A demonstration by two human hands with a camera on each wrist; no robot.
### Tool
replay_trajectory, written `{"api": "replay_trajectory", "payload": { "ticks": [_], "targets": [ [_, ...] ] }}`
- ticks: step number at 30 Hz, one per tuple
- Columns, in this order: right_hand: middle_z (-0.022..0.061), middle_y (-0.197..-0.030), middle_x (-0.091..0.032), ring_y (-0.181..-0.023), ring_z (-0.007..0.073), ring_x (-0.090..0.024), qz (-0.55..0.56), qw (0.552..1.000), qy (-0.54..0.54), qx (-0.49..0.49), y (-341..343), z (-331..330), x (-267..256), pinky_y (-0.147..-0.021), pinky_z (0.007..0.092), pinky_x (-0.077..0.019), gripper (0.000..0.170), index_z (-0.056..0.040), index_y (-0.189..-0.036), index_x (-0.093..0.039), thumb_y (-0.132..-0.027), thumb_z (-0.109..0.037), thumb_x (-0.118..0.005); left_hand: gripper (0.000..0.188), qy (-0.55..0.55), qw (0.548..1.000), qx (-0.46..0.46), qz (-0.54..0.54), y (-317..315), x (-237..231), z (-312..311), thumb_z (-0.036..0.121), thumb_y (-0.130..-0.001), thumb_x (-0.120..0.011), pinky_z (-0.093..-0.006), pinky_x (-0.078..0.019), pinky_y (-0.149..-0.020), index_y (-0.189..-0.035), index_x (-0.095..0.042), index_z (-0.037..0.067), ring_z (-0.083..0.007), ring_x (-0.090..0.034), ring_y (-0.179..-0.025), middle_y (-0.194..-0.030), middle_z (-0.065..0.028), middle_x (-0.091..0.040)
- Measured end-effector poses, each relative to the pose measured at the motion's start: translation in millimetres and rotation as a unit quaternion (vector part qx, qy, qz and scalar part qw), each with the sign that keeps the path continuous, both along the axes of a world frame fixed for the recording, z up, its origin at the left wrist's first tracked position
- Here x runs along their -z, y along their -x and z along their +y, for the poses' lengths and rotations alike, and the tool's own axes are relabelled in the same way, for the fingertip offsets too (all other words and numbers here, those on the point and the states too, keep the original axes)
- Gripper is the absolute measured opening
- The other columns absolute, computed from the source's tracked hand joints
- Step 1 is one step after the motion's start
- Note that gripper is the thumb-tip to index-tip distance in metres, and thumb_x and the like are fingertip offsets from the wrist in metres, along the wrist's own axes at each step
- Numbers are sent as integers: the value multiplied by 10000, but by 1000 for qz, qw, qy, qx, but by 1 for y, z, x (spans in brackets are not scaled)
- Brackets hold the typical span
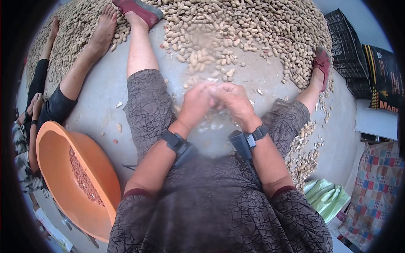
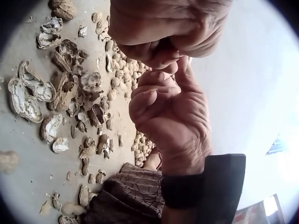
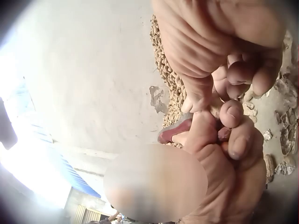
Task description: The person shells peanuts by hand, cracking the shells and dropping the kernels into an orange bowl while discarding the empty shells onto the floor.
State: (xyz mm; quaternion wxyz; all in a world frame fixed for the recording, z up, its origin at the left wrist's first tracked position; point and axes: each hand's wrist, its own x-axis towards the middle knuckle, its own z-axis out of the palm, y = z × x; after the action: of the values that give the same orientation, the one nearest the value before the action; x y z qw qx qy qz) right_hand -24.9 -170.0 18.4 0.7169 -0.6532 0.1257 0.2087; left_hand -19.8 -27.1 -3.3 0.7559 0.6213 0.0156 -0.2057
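Observation:
My left hand (image 1: pixel 196 104) and right hand (image 1: pixel 237 103) meet at the fingertips above the floor, between the legs. In the right wrist view a pale peanut (image 3: pixel 215 108) is pinched between the two hands, the right hand (image 3: pixel 224 42) above and the left hand (image 3: pixel 229 163) below. A reddish kernel (image 3: pixel 224 134) shows among the left hand's curled fingers. The left wrist view has the left hand (image 2: pixel 168 28) close in front and the right hand (image 2: pixel 175 116) behind it; fingers cover most of what they hold.
A big peanut heap (image 1: pixel 253 21) spreads ahead. Empty shells (image 2: pixel 63 93) lie on the floor, more beside the right leg. An orange basin (image 1: pixel 55 168) with reddish kernels (image 1: pixel 82 175) stands at left, near another person's legs. Black crates (image 1: pixel 346 46) and a green sack (image 1: pixel 322 196) are at right.

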Motion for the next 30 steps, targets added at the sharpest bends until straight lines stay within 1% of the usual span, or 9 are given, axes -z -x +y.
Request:
{"api": "replay_trajectory", "payload": {
  "ticks": [2,4,6,14,15,17,21,26,30],
  "targets": [
    [32,-708,-631,-564,72,-541,-6,1000,-7,5,0,0,1,-506,184,-418,215,-33,-813,-622,-847,-243,-653,250,-79,992,8,-94,-1,4,-1,82,-901,-413,-201,-404,-535,-1048,-602,11,-51,-463,-578,-688,8,-542],
    [42,-696,-624,-561,84,-544,30,995,-92,13,0,0,2,-497,194,-414,202,-21,-810,-619,-846,-217,-649,245,-84,992,2,-98,0,2,-1,78,-897,-409,-208,-411,-547,-1026,-602,2,-57,-471,-586,-685,6,-542],
    [47,-689,-619,-558,87,-544,29,995,-86,43,3,5,4,-492,197,-413,187,-14,-811,-616,-845,-195,-644,241,-90,991,-4,-102,1,2,-2,74,-894,-405,-215,-419,-559,-1005,-603,-7,-63,-479,-593,-682,3,-542],
    [46,-671,-602,-569,88,-547,8,991,-71,116,7,21,3,-500,204,-426,137,-8,-808,-600,-841,-140,-607,233,-39,998,-58,-3,0,10,-3,81,-864,-414,-257,-458,-598,-939,-615,-11,-102,-541,-657,-743,-54,-588],
    [54,-678,-598,-565,92,-556,-2,991,-62,120,8,23,2,-485,199,-427,124,11,-827,-589,-846,-106,-554,233,-39,998,-58,-3,-1,8,-4,81,-864,-414,-257,-458,-598,-939,-615,-11,-102,-541,-657,-743,-54,-588],
    [62,-685,-593,-561,96,-565,-11,991,-51,124,9,25,-1,-471,193,-428,128,31,-846,-578,-852,-72,-501,280,7,998,-51,35,-2,4,-4,54,-885,-349,-201,-389,-504,-1026,-578,-23,-53,-437,-560,-660,-5,-512],
    [64,-676,-599,-554,101,-572,-27,989,-50,134,11,27,-3,-484,199,-439,136,29,-838,-567,-858,-86,-497,288,30,999,-42,13,-3,14,-2,68,-895,-341,-195,-390,-496,-1054,-563,-21,-50,-426,-544,-652,1,-499],
    [70,-688,-606,-562,100,-573,-35,984,-75,157,11,29,-9,-496,198,-448,123,17,-819,-557,-857,-95,-520,247,67,997,-4,25,-2,-1,2,175,-949,-439,-172,-342,-461,-1077,-557,0,-45,-412,-515,-668,10,-506],
    [67,-696,-603,-578,94,-572,-45,986,-47,152,11,25,-6,-510,198,-459,125,11,-804,-550,-852,-104,-538,249,46,999,-6,9,-3,9,-2,208,-956,-462,-163,-317,-451,-1086,-555,16,-36,-404,-510,-665,13,-505]
  ]
}}
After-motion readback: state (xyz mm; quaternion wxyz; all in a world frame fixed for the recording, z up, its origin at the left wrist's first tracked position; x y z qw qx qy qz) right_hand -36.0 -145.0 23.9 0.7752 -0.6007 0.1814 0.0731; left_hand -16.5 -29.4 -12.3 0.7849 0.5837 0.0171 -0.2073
